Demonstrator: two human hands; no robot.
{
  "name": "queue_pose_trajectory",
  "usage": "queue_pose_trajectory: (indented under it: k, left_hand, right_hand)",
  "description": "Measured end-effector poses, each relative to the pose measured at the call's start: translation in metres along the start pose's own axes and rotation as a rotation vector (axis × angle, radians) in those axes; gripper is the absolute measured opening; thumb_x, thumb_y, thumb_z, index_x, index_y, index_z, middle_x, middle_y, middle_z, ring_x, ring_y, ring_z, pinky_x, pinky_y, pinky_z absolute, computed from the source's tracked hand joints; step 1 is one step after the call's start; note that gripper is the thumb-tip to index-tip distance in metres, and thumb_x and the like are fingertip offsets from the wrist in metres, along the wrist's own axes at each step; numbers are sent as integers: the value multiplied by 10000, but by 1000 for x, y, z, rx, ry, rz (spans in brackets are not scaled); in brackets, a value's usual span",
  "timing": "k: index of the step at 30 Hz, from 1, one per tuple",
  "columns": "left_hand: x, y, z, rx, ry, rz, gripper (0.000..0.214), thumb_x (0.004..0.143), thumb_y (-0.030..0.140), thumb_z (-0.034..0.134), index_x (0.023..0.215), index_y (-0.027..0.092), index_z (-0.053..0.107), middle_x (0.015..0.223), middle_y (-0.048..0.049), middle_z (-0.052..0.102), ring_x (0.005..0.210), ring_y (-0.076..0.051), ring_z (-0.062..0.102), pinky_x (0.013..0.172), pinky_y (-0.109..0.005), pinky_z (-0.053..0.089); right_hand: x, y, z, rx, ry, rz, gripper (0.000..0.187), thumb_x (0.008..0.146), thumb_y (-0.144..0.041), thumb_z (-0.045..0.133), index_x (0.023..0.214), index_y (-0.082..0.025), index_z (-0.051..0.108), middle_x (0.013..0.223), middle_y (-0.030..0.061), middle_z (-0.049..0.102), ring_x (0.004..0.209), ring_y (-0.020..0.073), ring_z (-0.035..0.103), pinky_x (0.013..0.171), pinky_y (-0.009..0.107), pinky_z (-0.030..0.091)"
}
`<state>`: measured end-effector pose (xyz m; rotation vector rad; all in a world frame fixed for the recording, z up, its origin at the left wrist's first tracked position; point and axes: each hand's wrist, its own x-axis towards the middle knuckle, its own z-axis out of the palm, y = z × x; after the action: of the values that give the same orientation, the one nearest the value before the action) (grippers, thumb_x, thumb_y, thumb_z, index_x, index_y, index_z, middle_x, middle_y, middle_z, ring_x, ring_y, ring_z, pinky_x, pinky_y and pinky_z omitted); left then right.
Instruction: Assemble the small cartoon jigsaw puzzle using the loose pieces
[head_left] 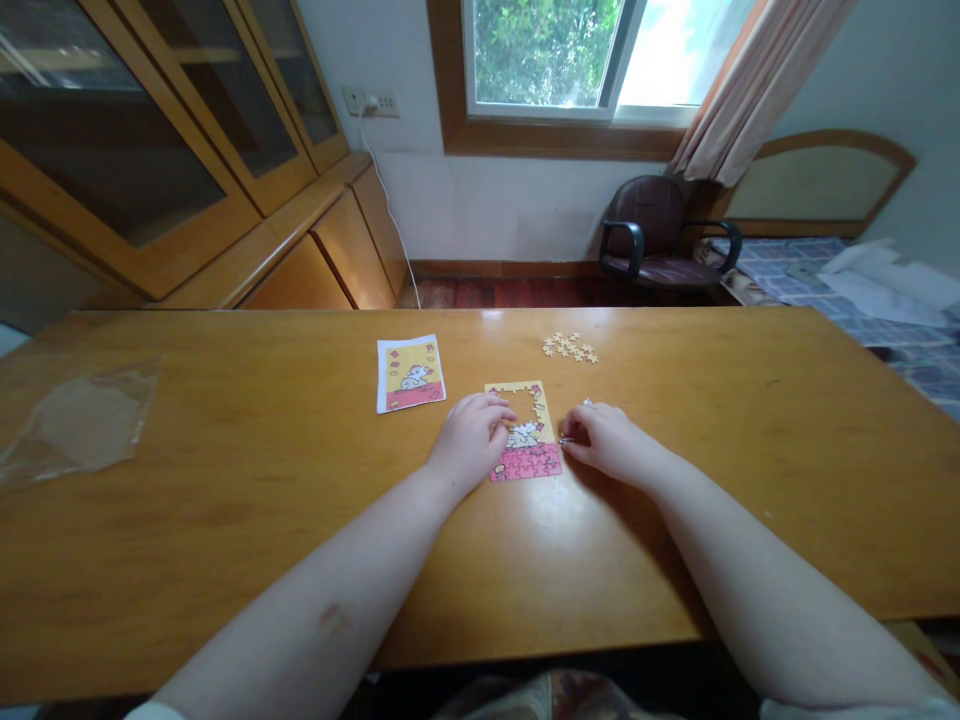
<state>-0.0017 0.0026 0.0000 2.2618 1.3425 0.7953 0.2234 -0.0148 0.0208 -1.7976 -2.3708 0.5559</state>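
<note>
Left hand (471,438) flat, fingers together on the jigsaw puzzle (525,440); right hand (606,440) pinching a small piece (566,439) (barely visible) at its edge; loose pieces (570,347) beyond the fingertips.

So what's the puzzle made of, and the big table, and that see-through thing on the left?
The puzzle looks like printed cardboard: thin, flat, interlocking pieces. The table seems varnished wood; it shows grain and window glare. The see-through bag looks like thin clear plastic, crinkled and shiny.
</note>
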Motion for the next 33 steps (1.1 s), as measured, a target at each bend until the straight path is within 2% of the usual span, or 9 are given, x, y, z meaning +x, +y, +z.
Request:
queue_pose_trajectory:
  k: [8, 15, 19, 23, 26, 29, 33]
  left_hand:
    - [0, -1, 2, 16, -2, 12, 260, 779, 110, 494, 877, 218, 710, 1036, -29, 678, 1045, -206, 571, 968, -393, 441]
    - [0, -1, 3, 21, -7, 8, 260, 782, 121, 500, 885, 231, 712, 1048, -23, 678, 1061, -208, 568, 977, -394, 436]
    - [0, -1, 4, 28, -15, 4, 255, 784, 128, 507, 889, 232, 714, 1054, -25, 678, 1068, -212, 565, 979, -393, 435]
    - [0, -1, 4, 34, -13, 7, 244, 786, 134, 513, 889, 230, 712, 1049, -25, 680, 1066, -212, 565, 979, -393, 433]
    - [0, -2, 5, 35, -12, 14, 237, 793, 141, 513, 893, 226, 710, 1047, -25, 678, 1063, -208, 564, 985, -390, 427]
    - [0, -2, 5, 39, -14, 10, 233, 796, 145, 514, 896, 226, 708, 1047, -23, 676, 1060, -204, 564, 986, -389, 425]
    - [0, -1, 4, 53, -16, -12, 223, 798, 151, 518, 884, 226, 709, 1046, -21, 678, 1061, -208, 561, 980, -389, 426]
  right_hand:
    - [-2, 0, -1, 166, -15, -87, 121, 754, -156, 542, 812, -202, 638, 800, 24, 662, 741, 149, 573, 690, 252, 422]
    - [-6, -6, -7, 287, 2, -122, 131, 765, -135, 512, 798, -200, 621, 823, 11, 655, 771, 143, 573, 720, 252, 426]
    - [-3, -10, 4, 318, 6, -172, 103, 771, -137, 545, 804, -196, 623, 811, 5, 652, 757, 131, 574, 713, 238, 430]
    - [4, -12, 20, 312, 83, -234, 103, 791, -123, 549, 813, -186, 627, 797, 13, 649, 749, 126, 577, 721, 238, 435]
    - [9, -11, 25, 261, 152, -295, 116, 816, -151, 557, 897, -176, 635, 865, 40, 661, 818, 149, 584, 775, 271, 434]
    - [6, -12, 19, 107, 200, -339, 169, 862, -228, 542, 983, -167, 643, 950, 70, 661, 886, 181, 564, 813, 311, 404]
    - [-9, -24, 6, -151, 180, -343, 238, 911, -283, 476, 889, -182, 689, 885, 78, 658, 843, 194, 522, 778, 329, 339]
